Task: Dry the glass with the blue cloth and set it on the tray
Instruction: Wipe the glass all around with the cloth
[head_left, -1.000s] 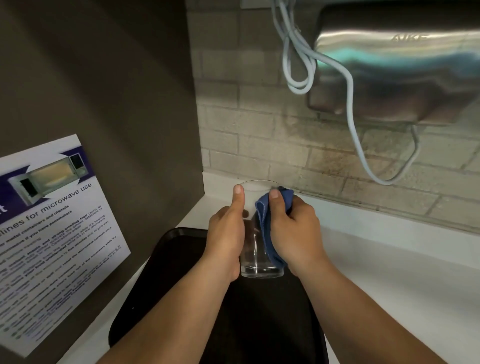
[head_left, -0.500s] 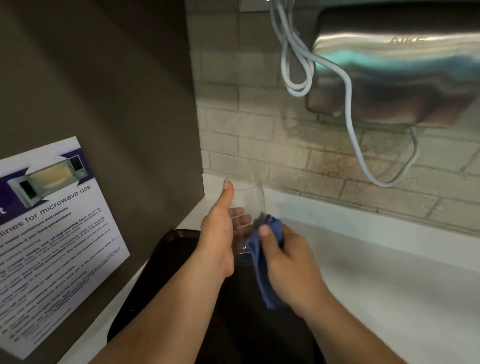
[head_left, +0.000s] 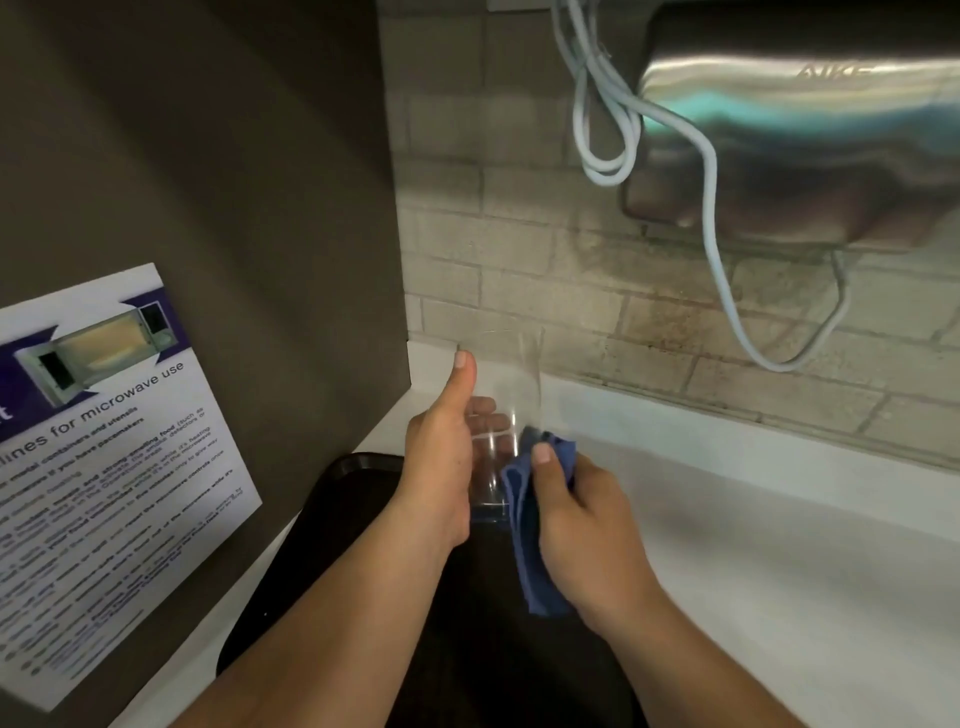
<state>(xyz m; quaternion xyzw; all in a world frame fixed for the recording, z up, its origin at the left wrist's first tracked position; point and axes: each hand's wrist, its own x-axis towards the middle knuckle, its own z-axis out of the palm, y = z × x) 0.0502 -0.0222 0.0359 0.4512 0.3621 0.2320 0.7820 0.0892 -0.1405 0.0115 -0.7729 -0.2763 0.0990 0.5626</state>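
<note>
Glass (head_left: 506, 415) at frame centre, upright, held above far end of tray (head_left: 358, 499), not resting on it. Left hand (head_left: 441, 467) wrapped round glass's left side, thumb up along wall, fingers (head_left: 485, 408) visible through glass. Right hand (head_left: 582, 519) closed on cloth (head_left: 524, 525), thumb pinning it against glass's lower right side; rest of cloth hangs below hand. Tray dark, on white table (head_left: 753, 545). Microwave poster (head_left: 104, 467) at left. Steel dryer (head_left: 800, 130) upper right, cable (head_left: 711, 218) looping beneath.
</note>
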